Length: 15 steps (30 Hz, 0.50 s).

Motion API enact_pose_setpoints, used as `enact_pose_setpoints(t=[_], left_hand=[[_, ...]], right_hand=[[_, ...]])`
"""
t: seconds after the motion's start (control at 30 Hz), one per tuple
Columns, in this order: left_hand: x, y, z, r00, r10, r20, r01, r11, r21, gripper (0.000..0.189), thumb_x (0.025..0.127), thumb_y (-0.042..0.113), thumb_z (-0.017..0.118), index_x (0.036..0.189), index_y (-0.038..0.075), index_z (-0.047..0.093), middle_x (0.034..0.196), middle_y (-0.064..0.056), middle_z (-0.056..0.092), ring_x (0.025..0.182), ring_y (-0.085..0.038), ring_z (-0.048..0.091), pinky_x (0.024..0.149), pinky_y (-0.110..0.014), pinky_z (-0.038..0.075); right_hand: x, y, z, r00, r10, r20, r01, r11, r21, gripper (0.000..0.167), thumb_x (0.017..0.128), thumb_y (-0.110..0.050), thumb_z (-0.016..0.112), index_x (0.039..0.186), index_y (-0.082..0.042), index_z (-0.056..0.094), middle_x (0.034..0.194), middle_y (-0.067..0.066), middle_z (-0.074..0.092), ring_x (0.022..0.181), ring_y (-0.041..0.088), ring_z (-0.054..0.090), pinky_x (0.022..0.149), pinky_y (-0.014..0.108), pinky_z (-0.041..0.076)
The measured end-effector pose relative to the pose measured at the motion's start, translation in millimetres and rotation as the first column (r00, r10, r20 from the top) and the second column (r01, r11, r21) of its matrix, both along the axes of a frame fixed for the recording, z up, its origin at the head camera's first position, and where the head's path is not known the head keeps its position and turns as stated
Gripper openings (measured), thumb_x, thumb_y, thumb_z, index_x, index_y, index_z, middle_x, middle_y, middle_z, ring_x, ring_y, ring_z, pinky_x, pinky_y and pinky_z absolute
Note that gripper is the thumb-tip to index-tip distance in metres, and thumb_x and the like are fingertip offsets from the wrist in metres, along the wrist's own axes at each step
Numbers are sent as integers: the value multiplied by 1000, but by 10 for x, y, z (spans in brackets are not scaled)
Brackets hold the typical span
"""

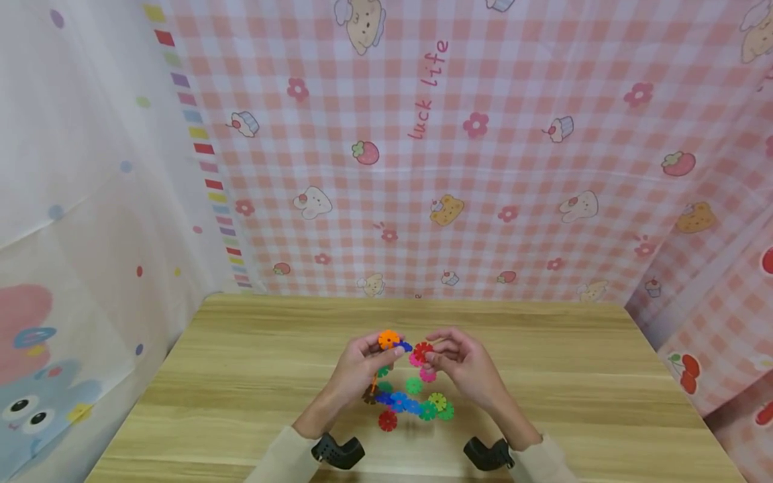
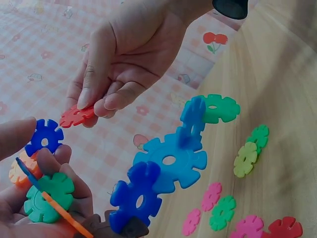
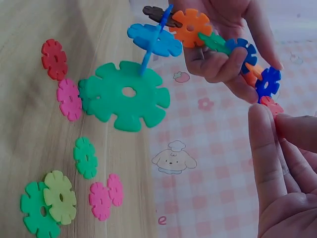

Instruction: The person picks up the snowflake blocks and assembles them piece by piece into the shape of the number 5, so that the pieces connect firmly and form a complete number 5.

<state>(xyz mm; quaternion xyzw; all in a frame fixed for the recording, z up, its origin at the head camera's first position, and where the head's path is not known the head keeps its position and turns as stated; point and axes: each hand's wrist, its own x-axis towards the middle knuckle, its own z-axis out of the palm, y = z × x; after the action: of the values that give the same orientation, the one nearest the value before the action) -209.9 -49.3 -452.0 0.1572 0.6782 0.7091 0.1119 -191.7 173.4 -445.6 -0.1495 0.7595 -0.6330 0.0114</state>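
My left hand grips a chain of slotted plastic flower discs. At its near end, beside the thumb, is a dark blue disc, followed by an orange disc. From there the chain runs through a green disc, a brown disc and a light blue disc to a large green disc. Between thumb and fingers, my right hand pinches a red disc. That disc is close by the dark blue end disc; whether their slots meet, I cannot tell.
On the wooden table lie loose discs: a red one, a yellow-green one overlapping a green one, and several pink and green ones. A checked cloth hangs behind the table.
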Motion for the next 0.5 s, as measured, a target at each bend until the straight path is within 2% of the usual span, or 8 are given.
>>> enact_pose_setpoints(t=[0.2, 0.37, 0.5], left_hand=[[3, 13, -16, 1000, -8, -8, 8, 1000, -10, 37, 94, 20, 69, 124, -2, 64, 109, -16, 67, 87, -16, 60, 77, -24, 52], [19, 17, -18, 1000, -13, -6, 13, 1000, -23, 35, 94, 22, 69, 122, 1, 65, 101, -12, 66, 81, -18, 58, 77, -27, 53], [29, 20, -5, 999, -25, -20, 24, 999, -46, 34, 98, 24, 64, 127, 5, 64, 101, -7, 64, 83, -18, 58, 79, -27, 52]], right_hand=[[33, -22, 5, 1000, 10, -17, -10, 1000, -10, 27, 93, 6, 61, 120, 5, 57, 97, 22, 70, 78, 20, 71, 76, 44, 59], [53, -54, 10, 1000, 10, -11, -10, 999, -30, 26, 93, 8, 60, 119, 4, 57, 97, 23, 70, 80, 29, 72, 75, 49, 57], [59, -67, -8, 1000, 24, -7, -24, 999, -43, 25, 93, 9, 58, 118, 5, 57, 96, 24, 70, 80, 36, 71, 73, 46, 58]])
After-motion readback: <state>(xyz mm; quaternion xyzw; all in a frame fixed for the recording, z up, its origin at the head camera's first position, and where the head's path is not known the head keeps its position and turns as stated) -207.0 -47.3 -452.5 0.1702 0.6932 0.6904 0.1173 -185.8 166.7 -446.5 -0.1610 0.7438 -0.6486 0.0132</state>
